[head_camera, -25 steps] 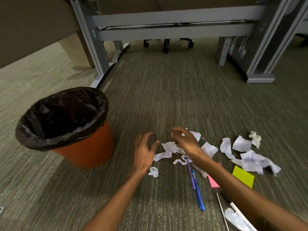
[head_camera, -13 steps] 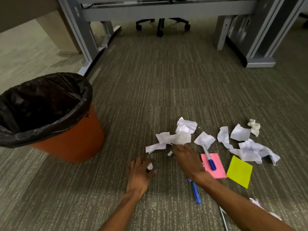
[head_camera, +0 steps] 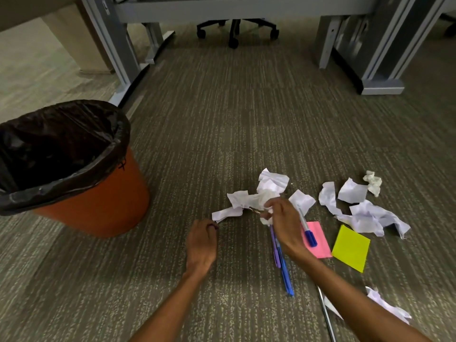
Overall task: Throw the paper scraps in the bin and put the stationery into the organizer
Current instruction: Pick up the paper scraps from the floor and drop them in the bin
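1. Two hands over carpet: our right hand (head_camera: pixel 283 224) fingers (head_camera: pixel 270 206) pinch a white paper scrap (head_camera: pixel 264 198) among loose scraps.
2. Our left hand (head_camera: pixel 201 241) is curled closed; contents unclear.
3. Bin (head_camera: pixel 98 206) stands left, well apart.

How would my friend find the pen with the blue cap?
Look right of the orange bin, past the right hand, to the pink sticky note. The pen lies partly on it, alone; the other two pens lie together, half under that hand.

Open carpet (head_camera: pixel 222 134) between bin (head_camera: pixel 74 169) and paper scraps (head_camera: pixel 246 201), clear path leftward. Right side cluttered: pens (head_camera: pixel 283 267), sticky notes (head_camera: pixel 351 248). Desk legs (head_camera: pixel 118 45) block far left.
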`<control>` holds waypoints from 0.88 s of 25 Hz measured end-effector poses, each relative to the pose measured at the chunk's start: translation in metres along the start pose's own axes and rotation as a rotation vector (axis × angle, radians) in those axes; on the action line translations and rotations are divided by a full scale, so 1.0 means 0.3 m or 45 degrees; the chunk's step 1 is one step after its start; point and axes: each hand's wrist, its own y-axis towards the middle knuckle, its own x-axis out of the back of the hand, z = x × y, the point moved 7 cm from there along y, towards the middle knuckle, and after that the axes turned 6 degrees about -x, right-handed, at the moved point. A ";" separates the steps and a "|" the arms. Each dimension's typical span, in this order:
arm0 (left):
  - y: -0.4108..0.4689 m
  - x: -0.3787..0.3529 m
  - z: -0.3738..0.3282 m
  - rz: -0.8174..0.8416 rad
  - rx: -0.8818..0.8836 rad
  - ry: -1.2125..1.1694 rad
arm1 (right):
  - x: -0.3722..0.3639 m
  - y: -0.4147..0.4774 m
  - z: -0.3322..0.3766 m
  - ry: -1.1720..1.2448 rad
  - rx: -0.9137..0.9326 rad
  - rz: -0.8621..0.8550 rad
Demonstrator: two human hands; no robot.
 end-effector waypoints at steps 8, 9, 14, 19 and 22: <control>0.111 -0.045 -0.055 0.125 -0.073 0.108 | 0.044 0.147 0.037 0.453 -0.400 -0.014; 0.113 -0.056 -0.062 0.153 -0.098 0.160 | 0.056 0.157 0.066 0.233 -0.203 -0.033; 0.120 -0.110 -0.088 0.203 -0.191 0.333 | -0.015 0.165 0.056 -0.857 0.278 0.244; 0.129 -0.140 -0.094 0.177 -0.275 0.379 | -0.044 0.158 -0.011 -1.168 0.284 0.319; 0.144 -0.150 -0.111 0.168 -0.301 0.390 | -0.021 0.140 -0.009 -1.224 0.257 0.180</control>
